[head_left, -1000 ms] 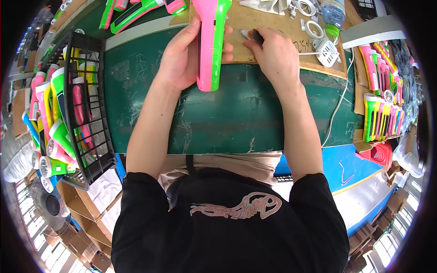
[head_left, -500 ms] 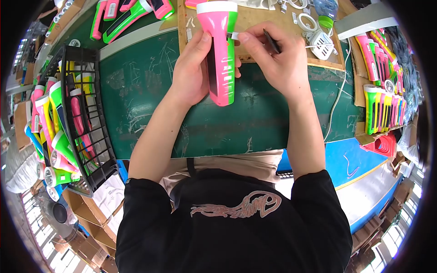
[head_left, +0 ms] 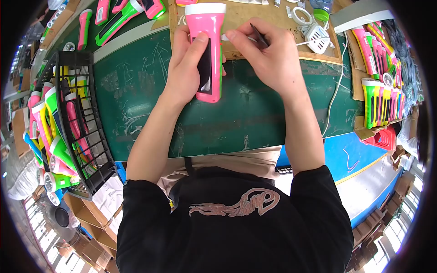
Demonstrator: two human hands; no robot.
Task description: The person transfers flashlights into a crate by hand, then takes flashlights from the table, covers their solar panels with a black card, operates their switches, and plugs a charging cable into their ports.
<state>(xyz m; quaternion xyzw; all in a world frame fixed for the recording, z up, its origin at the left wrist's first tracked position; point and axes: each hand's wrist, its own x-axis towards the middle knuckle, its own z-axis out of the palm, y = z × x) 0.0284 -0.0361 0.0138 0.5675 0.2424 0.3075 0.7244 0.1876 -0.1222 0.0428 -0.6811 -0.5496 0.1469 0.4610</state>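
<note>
A pink and green flashlight (head_left: pixel 215 57) with a white head ring stands upright in my left hand (head_left: pixel 184 68). My thumb lies on its front beside a dark panel (head_left: pixel 204 68), and fingertips show behind its far edge. My right hand (head_left: pixel 275 57) pinches a small white cable plug (head_left: pixel 224 37) close to the flashlight's right side. Whether the plug is seated in the flashlight, I cannot tell. A slim black pen-like tool (head_left: pixel 259 35) is also tucked between the right fingers. A white cable (head_left: pixel 300 43) emerges behind that hand and runs to a charger block (head_left: pixel 317 39).
Several flashlights fill a black basket (head_left: pixel 98 136) on the left. More flashlights (head_left: pixel 119 25) lie at the back left, and others stand in a row (head_left: pixel 382 102) on the right. A wooden board (head_left: pixel 246 13) with coiled cables (head_left: pixel 301 16) and a bottle (head_left: pixel 321 11) covers the table's back.
The flashlight and both hands have shifted slightly left in view. The flashlight has turned, so its dark panel shows more and its green side less. The plug's silver end no longer shows.
</note>
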